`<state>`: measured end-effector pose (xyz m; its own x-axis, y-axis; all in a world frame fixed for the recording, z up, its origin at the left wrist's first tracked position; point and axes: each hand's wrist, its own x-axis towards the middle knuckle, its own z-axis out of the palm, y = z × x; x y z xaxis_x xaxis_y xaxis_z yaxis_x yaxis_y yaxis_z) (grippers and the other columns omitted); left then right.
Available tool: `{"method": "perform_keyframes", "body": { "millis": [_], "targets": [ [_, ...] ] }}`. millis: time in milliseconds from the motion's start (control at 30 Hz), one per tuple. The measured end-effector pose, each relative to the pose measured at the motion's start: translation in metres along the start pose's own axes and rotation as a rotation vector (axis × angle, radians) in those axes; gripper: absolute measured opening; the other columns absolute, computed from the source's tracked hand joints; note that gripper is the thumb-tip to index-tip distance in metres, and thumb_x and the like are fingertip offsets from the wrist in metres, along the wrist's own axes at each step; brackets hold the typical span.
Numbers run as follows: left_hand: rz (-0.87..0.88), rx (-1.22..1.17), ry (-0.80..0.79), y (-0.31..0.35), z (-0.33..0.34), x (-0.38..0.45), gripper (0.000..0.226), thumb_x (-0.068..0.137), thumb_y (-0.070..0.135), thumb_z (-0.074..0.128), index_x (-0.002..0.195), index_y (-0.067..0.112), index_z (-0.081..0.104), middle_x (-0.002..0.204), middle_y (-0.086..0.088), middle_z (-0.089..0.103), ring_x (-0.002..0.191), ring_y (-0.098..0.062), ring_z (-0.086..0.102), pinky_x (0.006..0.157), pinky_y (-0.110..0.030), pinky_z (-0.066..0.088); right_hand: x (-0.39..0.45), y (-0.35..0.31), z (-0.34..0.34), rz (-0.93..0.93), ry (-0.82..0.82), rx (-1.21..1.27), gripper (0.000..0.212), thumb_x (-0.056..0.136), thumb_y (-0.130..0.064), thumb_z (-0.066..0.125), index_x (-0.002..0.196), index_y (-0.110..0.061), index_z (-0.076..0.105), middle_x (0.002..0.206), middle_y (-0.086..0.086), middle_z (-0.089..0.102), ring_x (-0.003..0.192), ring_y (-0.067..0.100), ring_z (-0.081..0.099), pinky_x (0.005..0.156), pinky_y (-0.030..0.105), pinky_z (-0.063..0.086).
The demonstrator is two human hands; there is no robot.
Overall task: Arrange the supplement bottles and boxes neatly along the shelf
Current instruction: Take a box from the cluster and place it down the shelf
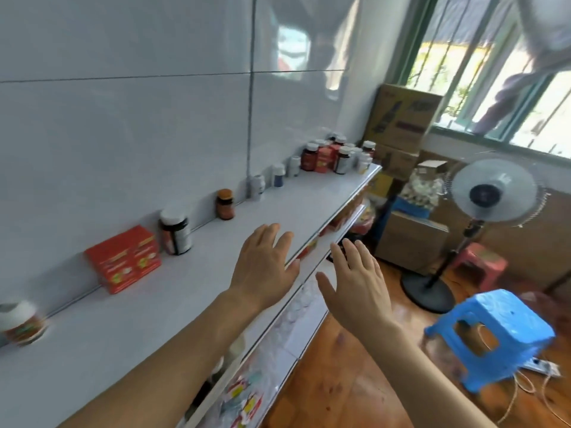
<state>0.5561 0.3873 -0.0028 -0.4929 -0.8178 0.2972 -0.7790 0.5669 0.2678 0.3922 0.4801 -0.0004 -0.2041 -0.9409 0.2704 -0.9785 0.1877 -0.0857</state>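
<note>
Hands first: the left hand (262, 267) hovers over the white shelf (191, 282) with fingers straight and spread, holding nothing; the right hand (358, 288) hangs just off the shelf's front edge, equally wide and empty. Along the wall stand a red box (123, 259), a dark white-capped bottle (175, 230), a small amber bottle (225, 204) and, far down, a cluster of bottles (333, 154).

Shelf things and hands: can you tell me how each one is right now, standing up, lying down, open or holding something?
Left hand: open, fingers spread, above the shelf, holding nothing.
Right hand: open, past the shelf edge, holding nothing.
Red box: flat on the shelf, by the wall.
Dark bottle: upright, white cap on.
Amber bottle: upright, cap on.
Far bottles: upright, bunched at the shelf's end.
Shelf: mostly bare in the middle.
</note>
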Motion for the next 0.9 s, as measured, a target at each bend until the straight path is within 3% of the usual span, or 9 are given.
{"method": "perform_keyframes", "body": {
  "millis": [333, 467, 700, 900],
  "targets": [
    [0.081, -0.052, -0.046, 0.072, 0.077, 0.174, 0.057, 0.097, 0.048, 0.044, 0.148, 0.021, 0.037, 0.157, -0.007, 0.03, 0.146, -0.024, 0.023, 0.12, -0.038, 0.021, 0.121, 0.141, 0.029, 0.092, -0.006, 0.016, 0.065, 0.1, -0.052, 0.034, 0.155, -0.018, 0.024, 0.162, 0.008, 0.022, 0.151, 0.029, 0.009, 0.122, 0.042, 0.01],
    [0.032, -0.048, -0.06, 0.097, 0.118, 0.245, 0.058, 0.097, 0.047, 0.044, 0.148, 0.021, 0.037, 0.157, -0.007, 0.031, 0.146, -0.023, 0.022, 0.119, -0.038, 0.02, 0.177, 0.205, 0.05, 0.055, -0.019, 0.046, 0.065, 0.1, -0.052, 0.033, 0.155, -0.02, 0.02, 0.162, 0.006, 0.02, 0.151, 0.028, 0.006, 0.123, 0.041, 0.007],
    [-0.082, -0.035, -0.044, 0.125, 0.16, 0.35, 0.056, 0.097, 0.045, 0.046, 0.145, 0.018, 0.041, 0.151, -0.007, 0.039, 0.14, -0.023, 0.031, 0.116, -0.038, 0.028, 0.289, 0.297, 0.065, -0.062, -0.03, 0.048, 0.062, 0.098, -0.051, 0.041, 0.15, -0.018, 0.032, 0.155, 0.006, 0.036, 0.148, 0.03, 0.021, 0.12, 0.047, 0.023],
    [-0.211, -0.017, -0.026, 0.102, 0.188, 0.424, 0.056, 0.097, 0.044, 0.046, 0.146, 0.017, 0.04, 0.15, -0.007, 0.04, 0.14, -0.024, 0.031, 0.115, -0.038, 0.028, 0.383, 0.314, 0.093, -0.191, -0.061, 0.079, 0.062, 0.1, -0.049, 0.04, 0.152, -0.018, 0.03, 0.158, 0.006, 0.031, 0.15, 0.028, 0.015, 0.121, 0.042, 0.013]
  ]
}}
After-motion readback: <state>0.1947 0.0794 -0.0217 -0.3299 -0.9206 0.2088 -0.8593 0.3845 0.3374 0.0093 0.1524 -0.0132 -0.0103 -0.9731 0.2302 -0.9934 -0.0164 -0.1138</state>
